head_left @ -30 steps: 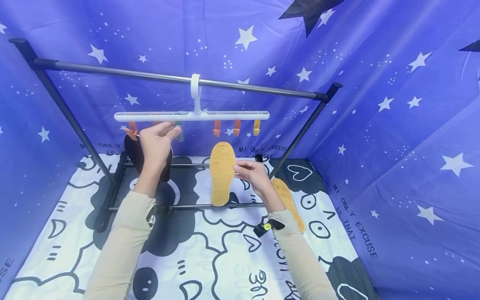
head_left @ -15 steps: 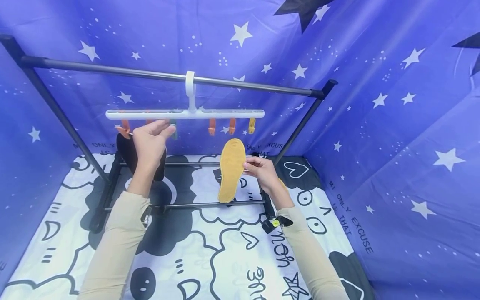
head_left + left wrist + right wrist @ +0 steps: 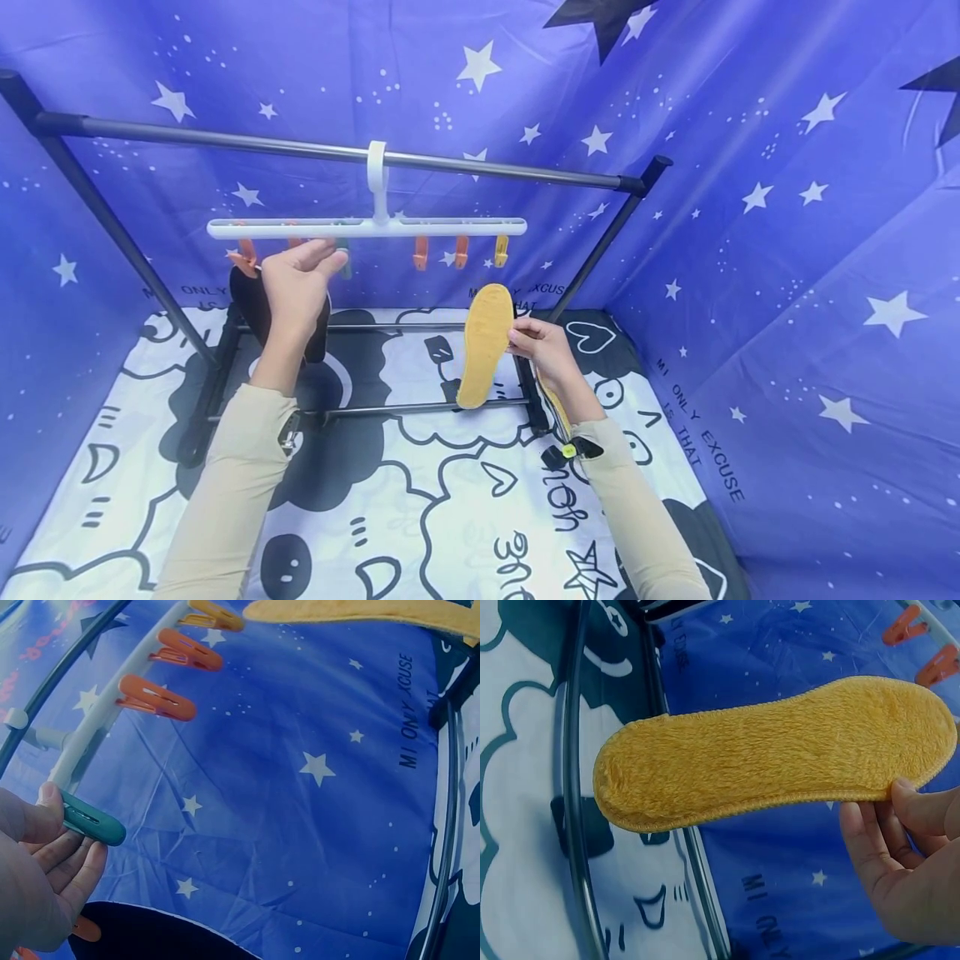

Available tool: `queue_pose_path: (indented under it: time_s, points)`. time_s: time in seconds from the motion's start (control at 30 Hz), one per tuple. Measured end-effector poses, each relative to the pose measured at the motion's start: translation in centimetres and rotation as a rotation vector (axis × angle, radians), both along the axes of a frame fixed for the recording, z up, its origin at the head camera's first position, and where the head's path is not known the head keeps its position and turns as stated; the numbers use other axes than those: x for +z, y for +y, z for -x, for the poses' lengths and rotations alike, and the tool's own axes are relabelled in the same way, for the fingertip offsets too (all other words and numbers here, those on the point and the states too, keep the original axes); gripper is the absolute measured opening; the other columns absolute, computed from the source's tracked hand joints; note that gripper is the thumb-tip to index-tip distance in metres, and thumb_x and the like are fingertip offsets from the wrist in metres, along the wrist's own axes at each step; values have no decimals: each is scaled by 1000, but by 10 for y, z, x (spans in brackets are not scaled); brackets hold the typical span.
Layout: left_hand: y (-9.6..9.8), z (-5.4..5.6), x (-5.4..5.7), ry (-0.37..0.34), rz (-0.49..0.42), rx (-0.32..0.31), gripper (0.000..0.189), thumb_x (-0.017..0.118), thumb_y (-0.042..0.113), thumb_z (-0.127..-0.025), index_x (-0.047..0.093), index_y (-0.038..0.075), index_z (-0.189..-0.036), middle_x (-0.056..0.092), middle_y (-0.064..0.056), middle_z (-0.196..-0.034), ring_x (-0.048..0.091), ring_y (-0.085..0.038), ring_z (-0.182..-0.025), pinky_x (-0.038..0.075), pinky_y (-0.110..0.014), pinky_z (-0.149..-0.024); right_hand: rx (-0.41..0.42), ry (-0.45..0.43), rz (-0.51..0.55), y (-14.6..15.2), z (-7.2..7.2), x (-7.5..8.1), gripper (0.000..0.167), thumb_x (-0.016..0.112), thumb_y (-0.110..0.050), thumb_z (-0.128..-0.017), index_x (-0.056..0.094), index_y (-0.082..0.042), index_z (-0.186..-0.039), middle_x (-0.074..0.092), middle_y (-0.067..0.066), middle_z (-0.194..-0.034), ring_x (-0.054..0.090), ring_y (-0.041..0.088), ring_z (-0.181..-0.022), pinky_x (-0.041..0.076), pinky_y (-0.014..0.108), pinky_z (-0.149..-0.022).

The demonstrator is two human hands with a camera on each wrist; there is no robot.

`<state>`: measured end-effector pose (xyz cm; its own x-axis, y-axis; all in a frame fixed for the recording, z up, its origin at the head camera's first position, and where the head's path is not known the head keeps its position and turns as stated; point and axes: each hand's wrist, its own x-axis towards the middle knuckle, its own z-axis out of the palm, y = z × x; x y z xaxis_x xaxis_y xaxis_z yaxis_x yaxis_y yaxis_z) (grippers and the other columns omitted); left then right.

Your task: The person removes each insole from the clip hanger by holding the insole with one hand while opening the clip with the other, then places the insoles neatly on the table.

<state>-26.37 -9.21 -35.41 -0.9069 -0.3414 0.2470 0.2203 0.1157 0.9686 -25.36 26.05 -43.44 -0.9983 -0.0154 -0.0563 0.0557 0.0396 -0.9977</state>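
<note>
"What's each hand about over there?"

"The left hand (image 3: 292, 279), left of the frame's centre, pinches the green clip (image 3: 94, 821) under the white hanger (image 3: 300, 227); the right hand (image 3: 547, 350), right of centre, pinches the yellow insole (image 3: 486, 346) by its side edge; the insole is in the air below the yellow clip (image 3: 501, 251), leaning a little and touching no clip."

"And which step would you call that?"

"Getting an insole hung, I'd judge; the clip is in the fingers, the insole not yet at it; a dark piece (image 3: 247, 304) hangs, it seems, from the orange clip (image 3: 243, 260) at the frame's left; what looks like a second insole (image 3: 553, 402) shows partly hidden beneath the right forearm."

"So what does the next move ask for?"

"To my eye, a firm squeeze on the green clip, and the insole's rounded top brought up and leftward between its jaws; whether they stand parted now, I can't tell."
</note>
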Motion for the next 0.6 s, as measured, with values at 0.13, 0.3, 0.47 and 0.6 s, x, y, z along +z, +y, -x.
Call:
queue_pose_path:
  time_s: [0.13,0.3,0.47,0.6]
  points:
    - [1,0,-1,3,-6,-3,34,77,8,-91,72,-3,-122,71,-20,-123,71,-26,-116,55,-31,-103,-42,-6,2,12,-1,-1,11,59,7,-98,66,5,-106,69,-7,-82,68,5,-76,62,22,-75]
    - [2,1,-2,13,-23,-9,35,77,8,-91,71,-2,-123,71,-20,-123,71,-25,-115,54,-31,-103,-89,-1,-2,26,-3,1,10,60,5,-98,67,-1,-100,68,-6,-78,67,5,-74,61,21,-74]
    - [2,1,-2,17,-17,-11,35,77,8,-91,71,-2,-124,70,-20,-124,71,-25,-116,54,-31,-103,-120,-1,-35,41,-4,3,7,60,4,-99,67,1,-101,67,-7,-78,66,6,-73,61,22,-74]
    - [3,0,-2,19,-15,-10,34,77,8,-91,71,-2,-123,71,-20,-124,71,-25,-115,54,-31,-103,-140,13,-85,51,-5,4,9,61,3,-99,67,3,-105,67,-8,-78,67,5,-72,62,22,-73]
